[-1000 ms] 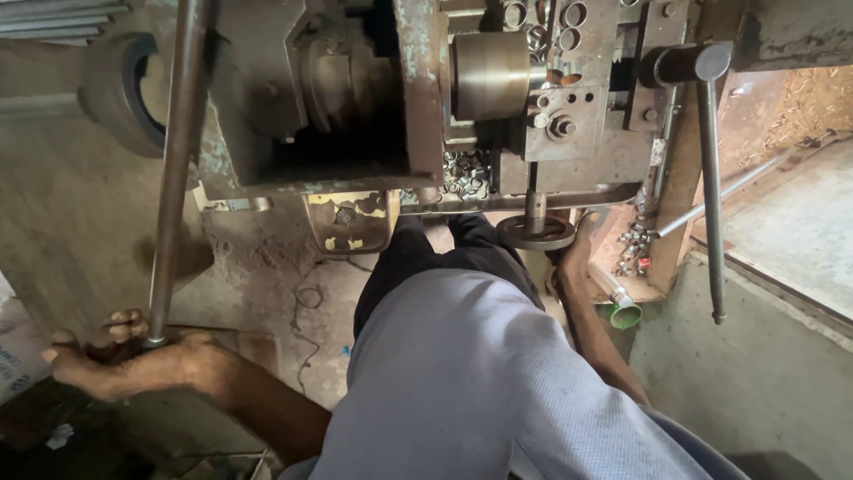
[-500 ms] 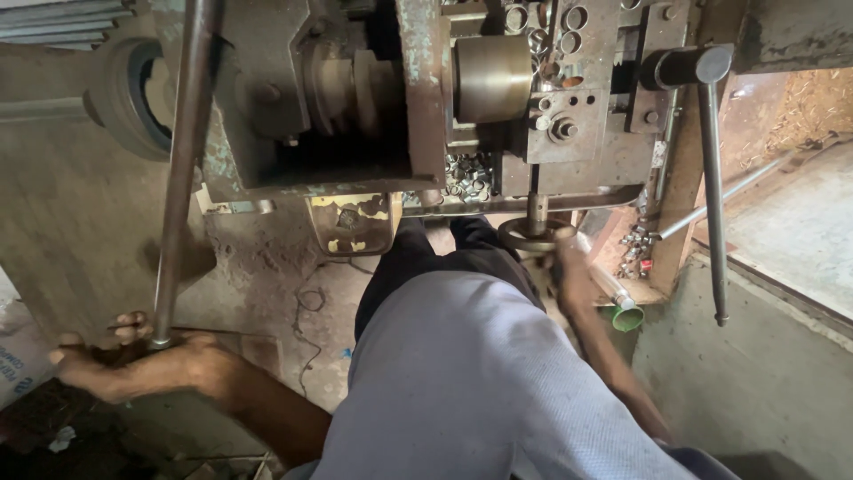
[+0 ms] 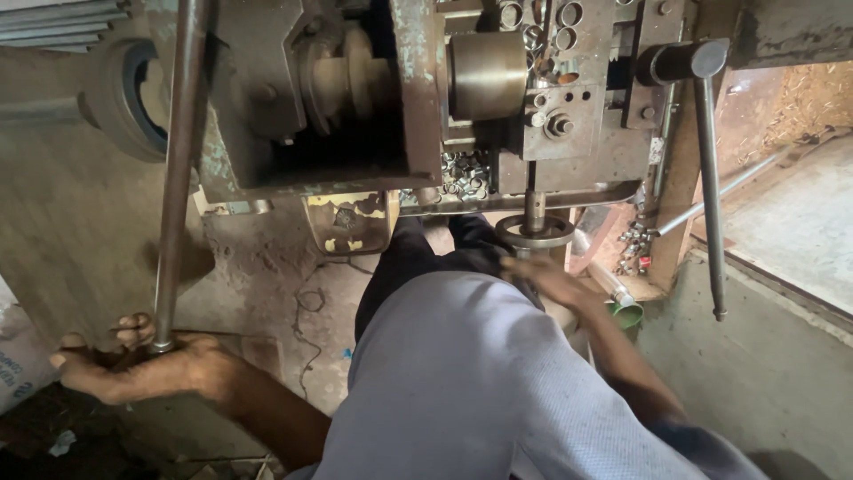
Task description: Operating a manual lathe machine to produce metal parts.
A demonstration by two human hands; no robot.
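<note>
1. Workshop floor (image 3: 80,222) is bare, dusty concrete; a raised slab (image 3: 791,231) sits at right behind a low wall.
2. One worn metal machine (image 3: 418,107) fills the top, with one brass-coloured drum (image 3: 487,76).
3. Two long rods: one lever (image 3: 178,169) at left, one handle (image 3: 708,187) hanging at right.
4. Your left hand (image 3: 142,366) is curled round the lever's lower end, fingers wrapped.
5. Your right hand (image 3: 546,277) is blurred, just below the one ring (image 3: 535,233) on the spindle; can't tell its grip.
6. One heap of small nuts (image 3: 462,173) lies on the machine's ledge; a second cluster (image 3: 635,249) sits near the handle.
</note>
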